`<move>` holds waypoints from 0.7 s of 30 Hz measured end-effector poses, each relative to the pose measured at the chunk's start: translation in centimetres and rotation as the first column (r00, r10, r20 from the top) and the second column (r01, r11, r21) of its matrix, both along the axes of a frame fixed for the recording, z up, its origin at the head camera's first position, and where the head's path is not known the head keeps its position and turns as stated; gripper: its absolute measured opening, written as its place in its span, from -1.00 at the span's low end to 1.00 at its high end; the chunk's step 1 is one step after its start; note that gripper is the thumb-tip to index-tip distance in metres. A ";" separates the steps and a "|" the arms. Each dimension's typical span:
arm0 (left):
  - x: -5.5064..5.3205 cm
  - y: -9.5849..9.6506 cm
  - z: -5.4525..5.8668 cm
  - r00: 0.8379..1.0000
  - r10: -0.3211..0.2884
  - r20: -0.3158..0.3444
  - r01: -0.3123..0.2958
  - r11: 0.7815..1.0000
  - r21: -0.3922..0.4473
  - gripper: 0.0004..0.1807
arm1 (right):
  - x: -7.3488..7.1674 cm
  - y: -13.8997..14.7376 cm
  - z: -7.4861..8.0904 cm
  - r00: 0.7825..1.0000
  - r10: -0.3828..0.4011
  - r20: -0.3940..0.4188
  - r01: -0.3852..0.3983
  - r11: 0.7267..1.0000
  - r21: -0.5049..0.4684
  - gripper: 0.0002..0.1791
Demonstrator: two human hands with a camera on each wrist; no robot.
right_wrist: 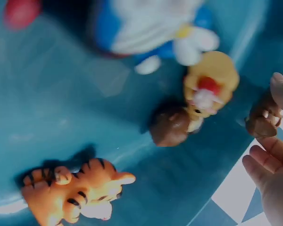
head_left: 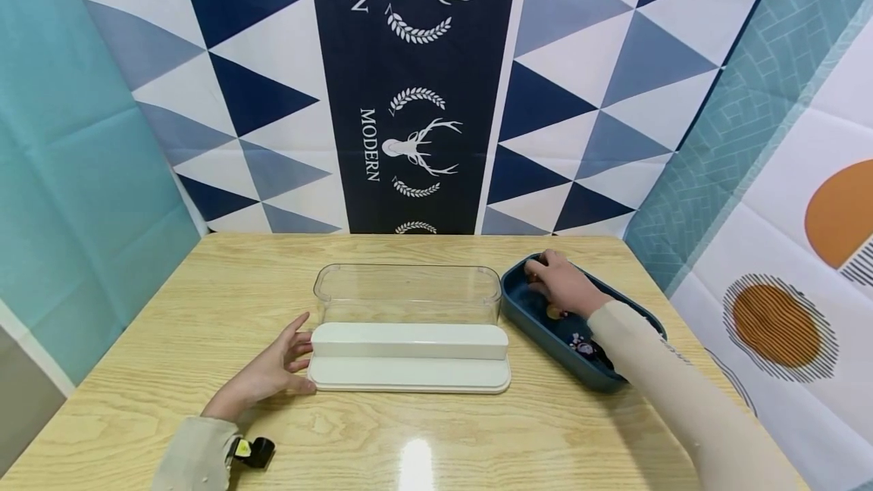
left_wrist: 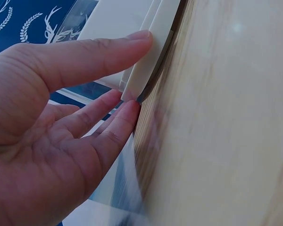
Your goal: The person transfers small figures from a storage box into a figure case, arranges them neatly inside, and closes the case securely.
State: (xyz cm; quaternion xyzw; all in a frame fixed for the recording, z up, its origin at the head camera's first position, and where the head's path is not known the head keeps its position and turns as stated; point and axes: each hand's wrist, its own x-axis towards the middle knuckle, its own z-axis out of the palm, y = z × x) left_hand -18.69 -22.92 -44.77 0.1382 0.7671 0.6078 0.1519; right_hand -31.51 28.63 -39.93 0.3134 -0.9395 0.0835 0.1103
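My left hand [head_left: 274, 367] touches the left end of a white stepped stand [head_left: 409, 374]. In the left wrist view its thumb [left_wrist: 127, 46] lies along the stand's edge and the other fingertips meet the corner, all fairly straight. My right hand [head_left: 564, 284] reaches into a dark blue tray [head_left: 546, 336] on the right. Its thumb and fingers pinch a small brown figurine [right_wrist: 263, 115] near the tray's rim. Around it in the tray lie a tiger figurine [right_wrist: 80, 195], a yellow figurine [right_wrist: 214, 70], a brown-headed figurine [right_wrist: 170, 127] and a blurred blue-and-white figurine [right_wrist: 151, 28].
Right behind the white stand is a clear plastic box [head_left: 409, 286], close to the tray's left end. Everything stands on a light wooden table [head_left: 341, 445]. A patterned cloth [head_left: 409, 97] hangs beyond the table's far edge, with more cloths at both sides.
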 end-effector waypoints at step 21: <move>0.1 0.1 -0.1 1.000 0.003 -0.001 -0.003 1.000 -0.018 0.37 | 0.5 1.0 2.6 0.974 -0.027 0.224 0.126 0.888 -0.442 -0.73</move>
